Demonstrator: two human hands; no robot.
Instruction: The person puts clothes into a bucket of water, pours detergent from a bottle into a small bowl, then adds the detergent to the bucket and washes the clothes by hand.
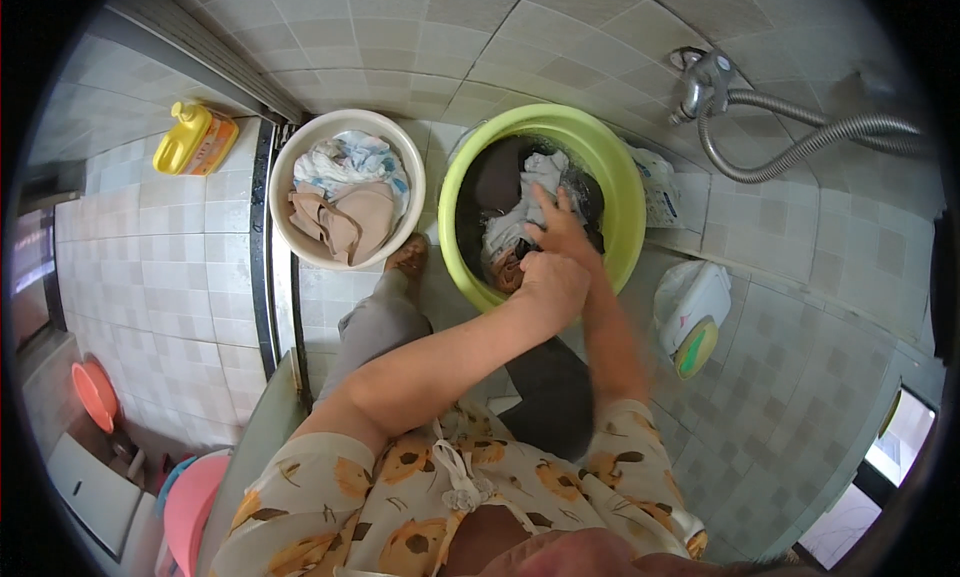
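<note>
Rumpled grey cloth (pixel 512 224) in yellow-green tub (pixel 625 177)

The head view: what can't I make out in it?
All in the head view:
- Bottom of the green tub: hidden by the clothes in it.
- Most fingers of the left hand: curled out of sight behind the hand itself.
- Far end of the hose: lost at the dark picture rim.
- Bottom of the white basin: covered by laundry.

"What is carried by the tiled floor (pixel 325 292)?"
"A green tub (pixel 622 177) is set in the middle, with a white basin (pixel 417 177) placed just left; farther left, a yellow bottle (pixel 190 145) is seen."
</note>
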